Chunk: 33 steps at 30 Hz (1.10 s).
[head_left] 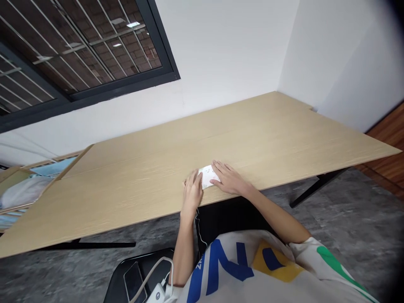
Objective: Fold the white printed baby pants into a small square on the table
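Note:
A small white rectangular piece with a faint printed pattern (pixel 207 176) lies near the front edge of the wooden table; it looks flat and soft, but I cannot tell whether it is a folded cloth or a packet. My left hand (pixel 192 190) is closed on its left end, thumb along the side and fingers bent over the edge. From the other side my right hand (pixel 229 178) holds the right end, with its fingers over the top corner and the thumb at the lower corner. Both palms rest close to the tabletop, and the fingers hide the ends of the piece.
The wide wooden tabletop (pixel 135 181) reaches back to a white wall and a barred window (pixel 94 46). At the left end stands a box with blue and white bagged things (pixel 28 189). Below, a black stool (pixel 123 273) carries a phone (pixel 135 281) and a white cabled device (pixel 157 293).

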Each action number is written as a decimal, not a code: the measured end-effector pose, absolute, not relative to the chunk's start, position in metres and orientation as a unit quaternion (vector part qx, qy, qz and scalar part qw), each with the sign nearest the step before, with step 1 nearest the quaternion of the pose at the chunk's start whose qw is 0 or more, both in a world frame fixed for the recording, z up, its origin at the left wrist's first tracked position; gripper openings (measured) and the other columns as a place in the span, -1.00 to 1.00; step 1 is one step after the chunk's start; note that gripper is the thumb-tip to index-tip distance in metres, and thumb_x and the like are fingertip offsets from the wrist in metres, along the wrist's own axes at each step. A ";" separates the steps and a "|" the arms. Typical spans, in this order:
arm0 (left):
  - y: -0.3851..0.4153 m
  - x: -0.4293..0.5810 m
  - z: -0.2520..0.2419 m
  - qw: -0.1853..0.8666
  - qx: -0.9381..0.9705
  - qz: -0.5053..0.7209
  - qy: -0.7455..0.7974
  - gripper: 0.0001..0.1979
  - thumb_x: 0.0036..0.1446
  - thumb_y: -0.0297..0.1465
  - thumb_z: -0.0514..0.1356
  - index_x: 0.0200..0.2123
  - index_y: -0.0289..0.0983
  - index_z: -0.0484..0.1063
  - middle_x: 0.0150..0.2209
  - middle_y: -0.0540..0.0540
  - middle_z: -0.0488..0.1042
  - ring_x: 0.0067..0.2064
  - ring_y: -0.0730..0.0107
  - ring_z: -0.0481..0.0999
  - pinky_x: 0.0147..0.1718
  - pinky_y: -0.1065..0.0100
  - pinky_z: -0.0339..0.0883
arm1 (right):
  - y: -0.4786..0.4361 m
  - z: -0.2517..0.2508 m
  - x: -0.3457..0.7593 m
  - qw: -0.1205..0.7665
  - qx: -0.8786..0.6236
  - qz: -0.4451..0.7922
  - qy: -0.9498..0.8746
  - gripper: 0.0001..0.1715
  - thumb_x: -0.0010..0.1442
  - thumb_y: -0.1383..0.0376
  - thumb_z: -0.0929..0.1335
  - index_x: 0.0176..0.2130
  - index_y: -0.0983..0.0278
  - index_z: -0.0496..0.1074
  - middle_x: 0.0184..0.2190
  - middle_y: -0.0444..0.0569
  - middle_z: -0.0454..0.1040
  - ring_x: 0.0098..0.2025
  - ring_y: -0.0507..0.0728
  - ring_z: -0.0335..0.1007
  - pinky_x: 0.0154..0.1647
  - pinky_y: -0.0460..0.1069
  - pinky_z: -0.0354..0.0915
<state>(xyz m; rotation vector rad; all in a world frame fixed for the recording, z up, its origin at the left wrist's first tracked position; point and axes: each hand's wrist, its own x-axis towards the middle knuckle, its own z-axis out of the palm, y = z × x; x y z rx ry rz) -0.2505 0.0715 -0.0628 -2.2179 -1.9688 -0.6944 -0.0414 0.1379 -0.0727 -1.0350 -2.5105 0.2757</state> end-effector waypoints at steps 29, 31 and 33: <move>0.060 -0.246 -0.036 0.035 -0.709 -0.275 -0.649 -0.65 0.38 -0.40 0.05 0.13 -0.13 0.49 0.17 -0.24 0.50 0.16 0.07 0.48 0.20 -0.01 0.21 | 0.169 -0.015 -0.026 0.240 -0.328 0.146 -0.902 -0.68 0.29 0.35 0.30 0.02 0.23 0.46 0.02 0.11 0.56 0.13 0.32 0.39 0.22 0.24 0.24; 0.050 -0.243 -0.029 -0.003 -0.692 -0.316 -0.649 -0.70 0.40 -0.34 0.05 0.08 -0.12 0.50 0.07 -0.20 0.54 0.11 0.11 0.50 0.18 0.02 0.24 | 0.169 -0.004 -0.024 0.264 -0.342 0.205 -0.878 -0.67 0.33 0.25 0.31 0.08 0.22 0.39 -0.01 0.09 0.56 0.09 0.33 0.41 0.15 0.22 0.30; 0.041 -0.239 -0.025 -0.072 -0.664 -0.380 -0.640 -0.71 0.41 -0.26 0.07 0.09 -0.15 0.46 0.00 -0.17 0.56 0.06 0.16 0.53 0.13 0.10 0.31 | 0.171 0.006 -0.023 0.292 -0.331 0.269 -0.856 -0.53 0.36 0.16 0.32 0.19 0.24 0.29 -0.01 0.10 0.54 0.03 0.30 0.45 0.05 0.17 0.36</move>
